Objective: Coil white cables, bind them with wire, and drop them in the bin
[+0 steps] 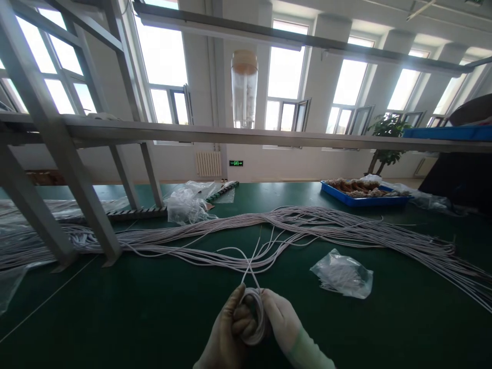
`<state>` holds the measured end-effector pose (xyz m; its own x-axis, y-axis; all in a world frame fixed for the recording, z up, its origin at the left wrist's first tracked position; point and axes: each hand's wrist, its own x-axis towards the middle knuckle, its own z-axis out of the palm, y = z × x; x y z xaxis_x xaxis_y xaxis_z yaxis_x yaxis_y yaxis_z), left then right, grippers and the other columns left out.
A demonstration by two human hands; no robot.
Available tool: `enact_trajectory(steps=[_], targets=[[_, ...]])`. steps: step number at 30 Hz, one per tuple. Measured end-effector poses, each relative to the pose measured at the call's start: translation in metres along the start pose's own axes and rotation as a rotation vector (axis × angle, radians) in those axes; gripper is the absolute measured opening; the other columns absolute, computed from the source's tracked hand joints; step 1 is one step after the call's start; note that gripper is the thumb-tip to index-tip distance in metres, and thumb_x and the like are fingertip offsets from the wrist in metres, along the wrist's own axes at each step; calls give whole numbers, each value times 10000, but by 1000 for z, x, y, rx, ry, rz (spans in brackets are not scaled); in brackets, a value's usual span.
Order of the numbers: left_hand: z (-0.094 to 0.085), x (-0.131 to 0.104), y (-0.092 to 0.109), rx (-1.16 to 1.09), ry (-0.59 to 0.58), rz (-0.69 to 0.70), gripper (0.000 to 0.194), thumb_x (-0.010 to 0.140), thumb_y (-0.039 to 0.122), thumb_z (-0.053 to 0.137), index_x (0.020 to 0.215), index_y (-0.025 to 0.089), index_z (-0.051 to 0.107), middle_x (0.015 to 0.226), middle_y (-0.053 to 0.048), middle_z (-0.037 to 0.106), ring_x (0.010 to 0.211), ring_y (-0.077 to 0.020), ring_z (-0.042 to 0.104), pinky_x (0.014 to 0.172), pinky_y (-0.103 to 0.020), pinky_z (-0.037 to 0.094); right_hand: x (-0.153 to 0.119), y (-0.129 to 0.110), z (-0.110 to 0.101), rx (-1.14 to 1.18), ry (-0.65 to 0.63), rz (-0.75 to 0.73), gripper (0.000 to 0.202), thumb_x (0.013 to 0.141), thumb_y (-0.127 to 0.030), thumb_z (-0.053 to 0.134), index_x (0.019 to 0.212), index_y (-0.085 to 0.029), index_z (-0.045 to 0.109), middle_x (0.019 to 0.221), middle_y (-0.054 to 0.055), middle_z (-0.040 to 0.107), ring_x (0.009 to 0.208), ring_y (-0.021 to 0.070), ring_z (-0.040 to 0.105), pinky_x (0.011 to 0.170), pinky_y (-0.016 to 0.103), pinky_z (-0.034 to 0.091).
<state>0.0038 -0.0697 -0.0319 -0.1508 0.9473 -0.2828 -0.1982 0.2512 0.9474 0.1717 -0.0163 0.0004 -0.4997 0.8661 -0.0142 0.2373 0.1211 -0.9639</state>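
Close to me, above the green table, a small coil of pale cable (260,328) is held between both hands. My left hand (229,325), gloved, wraps its fingers through the loop from the left, thumb on top. From the right, my right hand (282,320), in a white glove, pinches the coil's upper right side. Two cable ends (249,271) cross and stick up above the coil. Behind lies a long bundle of the same pale cables (215,225), stretched across the table from left to right.
A clear bag of small white pieces (343,274) lies right of my hands on the green table (154,312). Farther back stand a blue tray (361,201) and crumpled plastic (190,202). Metal shelf posts (82,169) rise at left; a bottle (244,92) stands on the shelf.
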Motion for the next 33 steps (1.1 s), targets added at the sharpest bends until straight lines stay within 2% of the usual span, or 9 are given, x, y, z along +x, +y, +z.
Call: enact_trajectory(steps=[3, 6, 9, 13, 16, 21, 24, 29, 33], targets=[[-3, -4, 11, 24, -45, -14, 893, 627, 6, 852, 1406, 274, 504, 1329, -48, 665, 1313, -288, 559, 1123, -416, 445, -1, -5, 5, -76, -29, 32, 357, 1011, -405, 456, 1250, -190, 612, 1139, 82, 707, 1058, 259, 673, 929, 383, 524], [2, -8, 25, -20, -2, -101, 705, 613, 33, 873, 1243, 245, 636, 1202, -55, 719, 1254, -314, 597, 1112, -451, 441, -1, -6, 14, -145, -20, 152, 337, 1011, -291, 447, 1321, -205, 549, 1161, 84, 706, 1078, 253, 683, 930, 396, 543], [14, -11, 39, -173, -10, -226, 481, 733, 307, 859, 1139, 140, 661, 1045, -112, 744, 1123, -328, 662, 1009, -447, 500, 1, -4, 19, -255, 38, 228, 302, 1015, -255, 429, 1291, -218, 547, 1119, 101, 715, 1030, 264, 705, 896, 416, 562], [28, -15, 54, -162, -48, -240, 582, 781, 560, 766, 1147, 124, 644, 1043, -138, 730, 1042, -343, 677, 889, -438, 537, 2, 0, 18, -407, 109, 205, 271, 926, -204, 560, 1191, -250, 590, 1032, 93, 719, 927, 288, 720, 818, 433, 573], [30, -15, 58, -134, 3, -232, 494, 847, 464, 736, 1228, 171, 619, 1161, -127, 701, 1150, -347, 630, 953, -459, 523, 1, 4, 15, -426, 110, 210, 307, 828, -166, 643, 1119, -259, 617, 997, 70, 709, 887, 296, 716, 783, 431, 571], [28, -14, 55, -361, 16, -355, 339, 874, 205, 703, 1200, 167, 619, 1145, -123, 707, 1114, -326, 665, 982, -467, 532, -2, 7, 19, -369, 82, 203, 190, 858, -213, 618, 1046, -224, 636, 944, 93, 703, 874, 316, 704, 793, 458, 547], [29, -19, 56, -406, 10, -315, 334, 910, 211, 655, 1230, 132, 596, 1141, -137, 702, 1106, -313, 669, 988, -448, 529, -2, 12, 22, -232, 67, 133, 176, 950, -278, 511, 1085, -224, 610, 978, 81, 702, 917, 282, 697, 826, 416, 536], [33, -30, 69, -276, 156, -258, 340, 916, 134, 619, 1251, 117, 569, 1107, -111, 709, 1046, -257, 681, 980, -371, 519, -2, 24, 25, -39, 7, 57, 281, 1010, -452, 427, 955, -220, 576, 933, 56, 671, 903, 245, 662, 808, 354, 527], [34, -28, 70, -309, 127, -267, 254, 937, 180, 598, 1188, 144, 611, 1092, -99, 714, 1069, -276, 679, 982, -401, 527, -5, 21, 27, -126, 45, 162, 245, 1025, -373, 385, 991, -208, 563, 977, 96, 649, 920, 258, 651, 800, 376, 525]])
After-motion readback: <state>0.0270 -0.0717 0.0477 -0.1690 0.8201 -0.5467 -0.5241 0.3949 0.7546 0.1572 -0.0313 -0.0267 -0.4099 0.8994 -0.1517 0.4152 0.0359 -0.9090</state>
